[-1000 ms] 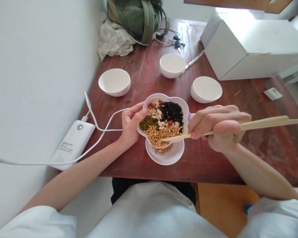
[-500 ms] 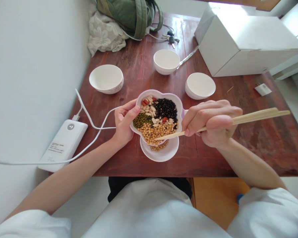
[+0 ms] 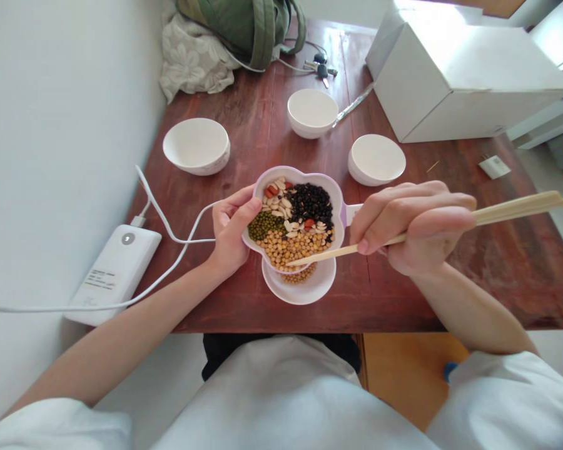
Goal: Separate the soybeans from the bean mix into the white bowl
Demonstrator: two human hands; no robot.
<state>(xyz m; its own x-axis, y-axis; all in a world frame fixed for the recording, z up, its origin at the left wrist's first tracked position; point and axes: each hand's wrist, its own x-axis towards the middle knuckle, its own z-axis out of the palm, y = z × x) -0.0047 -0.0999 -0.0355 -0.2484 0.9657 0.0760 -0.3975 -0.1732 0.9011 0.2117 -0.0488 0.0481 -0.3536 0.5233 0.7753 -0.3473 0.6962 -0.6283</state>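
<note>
My left hand (image 3: 229, 234) grips the left rim of a lilac flower-shaped bowl (image 3: 338, 199) and tilts it toward me. The bowl holds mixed beans: yellow soybeans (image 3: 293, 245), black beans (image 3: 312, 201), green mung beans, white and red ones. My right hand (image 3: 415, 225) is closed on a pair of wooden chopsticks (image 3: 511, 209), whose tips lie over the soybeans at the bowl's near edge. Under that edge stands a small white bowl (image 3: 304, 290) with some yellow soybeans in it.
Three empty white bowls (image 3: 196, 145) (image 3: 312, 112) (image 3: 376, 159) stand further back on the dark wooden table (image 3: 497, 262). A white power bank (image 3: 110, 275) with its cable lies at the left edge. A white box (image 3: 460, 75), keys, a green backpack (image 3: 248, 28) and cloth sit at the back.
The view has shifted a little, so everything sits slightly further left in the picture. The chopstick tips have moved a bit leftward across the soybeans. My left hand keeps its hold on the bowl.
</note>
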